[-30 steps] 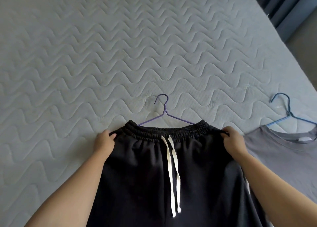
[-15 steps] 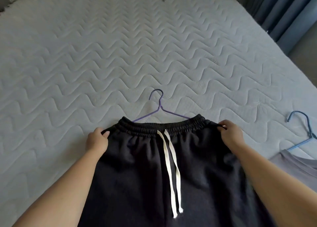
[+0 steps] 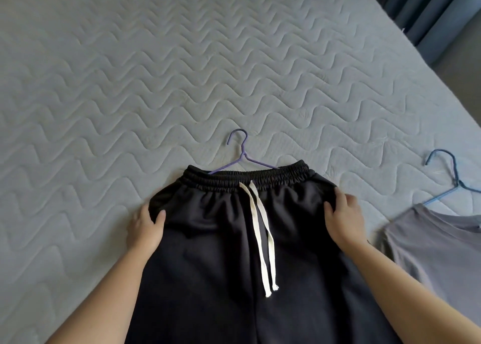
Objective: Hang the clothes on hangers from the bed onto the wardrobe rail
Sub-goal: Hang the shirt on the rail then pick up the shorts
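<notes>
Item: black drawstring shorts [image 3: 221,239] on purple hanger [image 3: 243,156], flat on the bed [image 3: 104,83] between my hands. My left hand [image 3: 145,226] and right hand [image 3: 343,218] each grip a side edge. Its hook [image 3: 236,135] lies ahead, roughly midway, pointing away.

1 quilted mattress [image 3: 130,83] bears 2 garments: 1 pair of black drawstring trousers [image 3: 208,265], 1 grey T-shirt [image 3: 437,247]. 2 hangers: 1 purple hanger [image 3: 243,156], 1 blue hanger [image 3: 456,180]. 2 hands: left hand [image 3: 145,229], right hand [image 3: 343,221].
</notes>
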Action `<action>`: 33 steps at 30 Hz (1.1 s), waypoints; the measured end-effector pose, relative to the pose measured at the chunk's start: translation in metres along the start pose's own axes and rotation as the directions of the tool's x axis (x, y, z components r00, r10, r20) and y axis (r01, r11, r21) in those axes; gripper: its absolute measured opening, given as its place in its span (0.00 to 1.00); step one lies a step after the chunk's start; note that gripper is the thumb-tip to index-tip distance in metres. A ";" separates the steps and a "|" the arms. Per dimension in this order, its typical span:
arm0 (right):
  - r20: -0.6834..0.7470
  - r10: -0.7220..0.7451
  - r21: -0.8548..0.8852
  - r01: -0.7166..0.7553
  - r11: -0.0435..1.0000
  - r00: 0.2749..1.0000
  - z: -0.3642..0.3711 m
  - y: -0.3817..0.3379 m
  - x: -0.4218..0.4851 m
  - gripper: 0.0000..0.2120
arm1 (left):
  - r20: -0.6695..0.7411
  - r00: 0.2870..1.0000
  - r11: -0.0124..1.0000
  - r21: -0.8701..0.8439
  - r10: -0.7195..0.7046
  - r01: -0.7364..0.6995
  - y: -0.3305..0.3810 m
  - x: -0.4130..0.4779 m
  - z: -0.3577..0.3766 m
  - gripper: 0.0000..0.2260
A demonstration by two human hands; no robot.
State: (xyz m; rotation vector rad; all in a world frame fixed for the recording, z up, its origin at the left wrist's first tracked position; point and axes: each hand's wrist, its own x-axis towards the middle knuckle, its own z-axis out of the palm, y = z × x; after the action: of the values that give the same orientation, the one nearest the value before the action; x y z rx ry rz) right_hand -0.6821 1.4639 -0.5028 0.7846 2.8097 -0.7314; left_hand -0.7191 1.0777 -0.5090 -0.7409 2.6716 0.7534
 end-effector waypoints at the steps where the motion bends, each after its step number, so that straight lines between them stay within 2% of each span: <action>1: 0.003 -0.019 -0.065 0.020 0.998 1.000 -0.003 0.006 -0.014 0.25 | 0.013 1.000 0.999 0.040 -0.005 0.004 -0.013 -0.016 -0.003 0.23; 4: -0.008 -0.141 -0.198 0.137 0.971 0.990 -0.008 0.033 -0.066 0.24 | 0.067 0.997 0.995 0.090 -0.042 0.036 -0.049 -0.074 -0.011 0.23; 8: 0.111 -0.146 -0.200 0.167 0.965 0.983 -0.019 0.073 -0.150 0.26 | 0.128 0.978 0.984 0.090 -0.162 0.151 -0.089 -0.161 -0.011 0.25; 11: 0.180 -0.090 -0.147 0.118 0.982 0.980 -0.035 0.096 -0.213 0.24 | 0.071 0.977 0.976 0.101 -0.203 0.195 -0.105 -0.230 -0.013 0.23; 14: 0.274 -0.014 -0.135 0.053 0.989 0.962 -0.058 0.114 -0.272 0.23 | 0.047 0.977 0.978 0.019 -0.207 0.206 -0.113 -0.302 -0.021 0.19; 20: 0.354 0.149 -0.187 -0.086 0.979 0.923 -0.110 0.158 -0.358 0.22 | 0.147 0.961 0.966 -0.071 -0.236 0.248 -0.134 -0.433 -0.039 0.18; 24: 0.400 0.223 -0.211 -0.147 0.966 0.889 -0.141 0.181 -0.394 0.21 | 0.236 0.927 0.949 -0.052 -0.290 0.310 -0.150 -0.492 -0.050 0.20; 28: 0.453 0.257 -0.246 -0.158 0.956 0.854 -0.159 0.194 -0.416 0.20 | 0.283 0.889 0.918 -0.062 -0.359 0.391 -0.158 -0.530 -0.062 0.19; 33: 0.511 0.226 -0.268 -0.097 0.959 0.829 -0.170 0.191 -0.433 0.18 | 0.250 0.870 0.899 0.009 -0.425 0.437 -0.180 -0.572 -0.073 0.18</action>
State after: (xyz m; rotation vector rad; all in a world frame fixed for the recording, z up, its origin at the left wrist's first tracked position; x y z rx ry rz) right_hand -0.2122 1.4932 -0.3254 0.6423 2.2325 -0.4846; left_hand -0.1527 1.1353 -0.3055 -1.1269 2.1579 0.7320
